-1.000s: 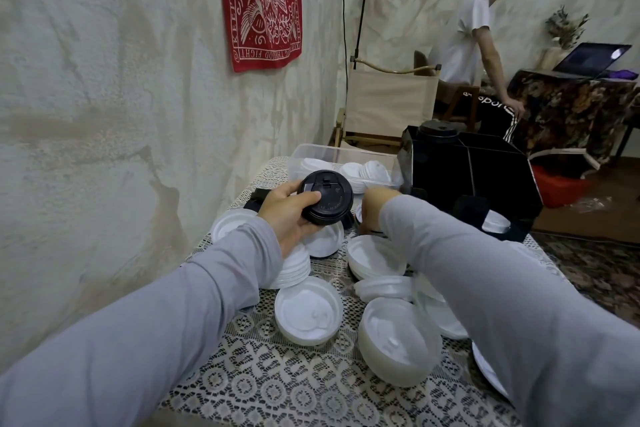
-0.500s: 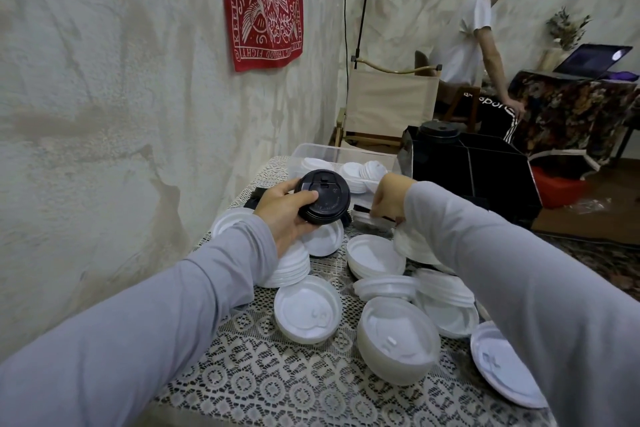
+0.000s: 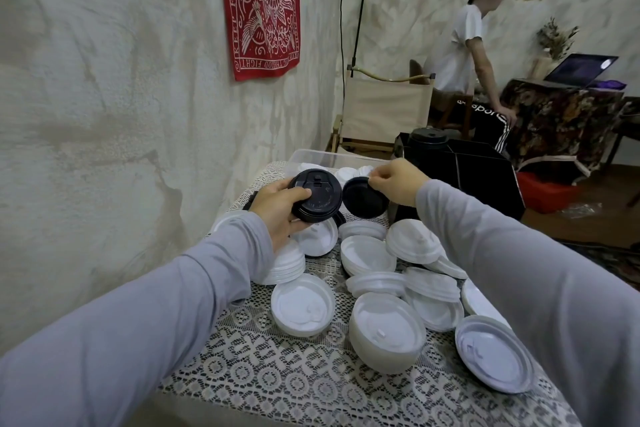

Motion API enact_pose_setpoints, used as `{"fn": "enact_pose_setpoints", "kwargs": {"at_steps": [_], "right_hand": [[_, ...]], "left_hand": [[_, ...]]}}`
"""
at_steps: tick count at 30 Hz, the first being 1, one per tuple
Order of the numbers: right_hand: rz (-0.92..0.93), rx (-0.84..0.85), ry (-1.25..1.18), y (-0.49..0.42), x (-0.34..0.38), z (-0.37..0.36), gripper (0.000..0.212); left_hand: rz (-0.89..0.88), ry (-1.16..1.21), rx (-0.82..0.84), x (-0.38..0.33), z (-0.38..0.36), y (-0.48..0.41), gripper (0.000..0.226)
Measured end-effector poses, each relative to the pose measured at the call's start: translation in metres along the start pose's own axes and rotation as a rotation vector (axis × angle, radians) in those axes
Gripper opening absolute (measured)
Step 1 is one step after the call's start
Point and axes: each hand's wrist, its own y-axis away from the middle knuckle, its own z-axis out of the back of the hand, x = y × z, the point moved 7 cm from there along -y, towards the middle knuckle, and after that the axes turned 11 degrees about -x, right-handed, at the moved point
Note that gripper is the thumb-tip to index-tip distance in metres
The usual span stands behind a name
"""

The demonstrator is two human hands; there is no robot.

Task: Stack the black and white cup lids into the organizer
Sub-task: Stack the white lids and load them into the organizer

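Observation:
My left hand [image 3: 278,210] grips a small stack of black cup lids [image 3: 317,195], held above the table with the top facing me. Just to its right, my right hand [image 3: 394,180] pinches the rim of a single black lid [image 3: 363,199], tilted on edge beside the stack. The black organizer [image 3: 485,177] stands behind my right hand, with a stack of black lids [image 3: 426,139] rising from its far left compartment. Several white lids [image 3: 384,329] lie loose and in short stacks across the lace tablecloth [image 3: 277,367].
A clear plastic bin [image 3: 311,158] with more white lids sits at the table's far end, by the wall on the left. Beyond the table stand a folding canvas chair [image 3: 384,111] and a person in a white shirt [image 3: 460,55] at another table with a laptop [image 3: 581,69].
My right hand came up from among the white lids holding a single black lid and brought it beside the stack in my left hand. My left hand stayed roughly in place.

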Motion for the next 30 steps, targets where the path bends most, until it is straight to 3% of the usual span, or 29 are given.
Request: {"fn": "enact_pose_setpoints", "kwargs": {"at_steps": [4,7,9,11,16,21,26,30], "right_hand": [[-0.183,-0.112,-0.361,-0.002,-0.005,0.009,0.022],[-0.410,0.067,-0.554,0.017,-0.009,-0.007,0.016],[-0.441,0.303,-0.493,0.037,-0.006,-0.023,0.012],[-0.386,0.418,-0.371,0.048,-0.003,-0.033,0.014],[-0.075,0.311,0.139,0.038,0.007,-0.031,0.030],[0.070,0.281,0.200,0.043,0.015,-0.034,0.026],[0.105,0.478,0.279,0.062,0.015,-0.042,0.055],[0.122,0.547,0.366,0.069,0.015,-0.044,0.059]], "left_hand": [[-0.029,0.033,-0.068,-0.006,0.007,-0.001,0.028],[-0.030,0.050,-0.084,-0.007,0.010,-0.002,0.028],[-0.027,0.045,-0.074,-0.006,0.010,-0.002,0.025],[-0.024,0.033,-0.068,-0.004,0.009,-0.001,0.023],[-0.014,0.025,-0.049,0.000,0.005,0.001,0.020],[-0.011,0.025,-0.029,0.001,0.003,0.002,0.020],[-0.007,0.017,-0.018,0.003,0.002,0.003,0.017],[0.000,0.011,-0.022,0.006,0.001,0.004,0.016]]}}
